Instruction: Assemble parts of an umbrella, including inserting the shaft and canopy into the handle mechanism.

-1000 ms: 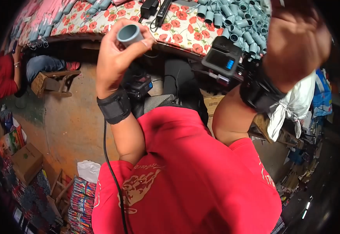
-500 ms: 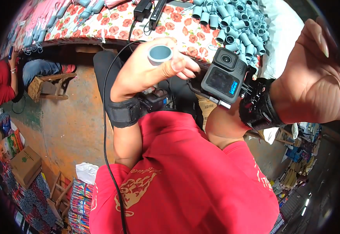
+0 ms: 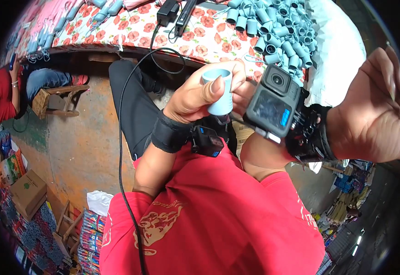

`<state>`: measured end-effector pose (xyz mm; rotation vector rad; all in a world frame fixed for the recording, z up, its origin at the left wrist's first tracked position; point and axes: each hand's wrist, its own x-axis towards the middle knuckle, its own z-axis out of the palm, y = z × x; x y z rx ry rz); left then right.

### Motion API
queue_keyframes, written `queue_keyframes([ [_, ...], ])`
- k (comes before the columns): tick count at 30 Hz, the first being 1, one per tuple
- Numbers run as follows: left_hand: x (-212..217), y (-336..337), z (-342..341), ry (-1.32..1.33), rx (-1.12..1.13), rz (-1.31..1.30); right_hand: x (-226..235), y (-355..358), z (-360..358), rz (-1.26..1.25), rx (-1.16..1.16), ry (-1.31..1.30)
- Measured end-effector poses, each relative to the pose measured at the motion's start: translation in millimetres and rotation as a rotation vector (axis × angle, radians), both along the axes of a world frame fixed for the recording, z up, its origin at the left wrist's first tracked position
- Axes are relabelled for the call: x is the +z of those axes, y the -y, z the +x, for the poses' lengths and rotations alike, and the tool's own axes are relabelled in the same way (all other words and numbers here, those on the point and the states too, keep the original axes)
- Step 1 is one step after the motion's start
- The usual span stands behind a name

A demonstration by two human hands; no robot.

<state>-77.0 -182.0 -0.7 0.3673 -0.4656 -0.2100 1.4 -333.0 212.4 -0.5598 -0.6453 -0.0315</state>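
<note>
Shifted rightward, left hand (image 3: 195, 94) grips pale-blue tube (image 3: 220, 91) upright (mouth up); right hand (image 3: 369, 114) loosely curled, empty.

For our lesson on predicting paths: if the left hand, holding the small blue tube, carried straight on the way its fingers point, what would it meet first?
Probably the camera strapped to the right wrist: the left hand, gripping the tube, points right at it and seems almost touching, though depth is unclear.

This looks like a small workshop or market stall: a table under a floral cloth (image 3: 131, 27) carries a heap of pale blue plastic tubes (image 3: 273, 27), while cardboard boxes (image 3: 28, 192) and stacked packaged goods (image 3: 90, 233) crowd the bare concrete floor (image 3: 85, 151).
</note>
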Motion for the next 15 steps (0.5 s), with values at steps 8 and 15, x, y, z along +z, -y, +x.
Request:
queue_keyframes([
  [8, 19, 0, -2, -0.048, -0.039, 0.111, -68, -5, -12, -0.136, 0.086, -0.251],
  [15, 18, -4, -8, -0.104, 0.025, 0.193, -150, 15, -28, -0.285, 0.377, -0.635],
])
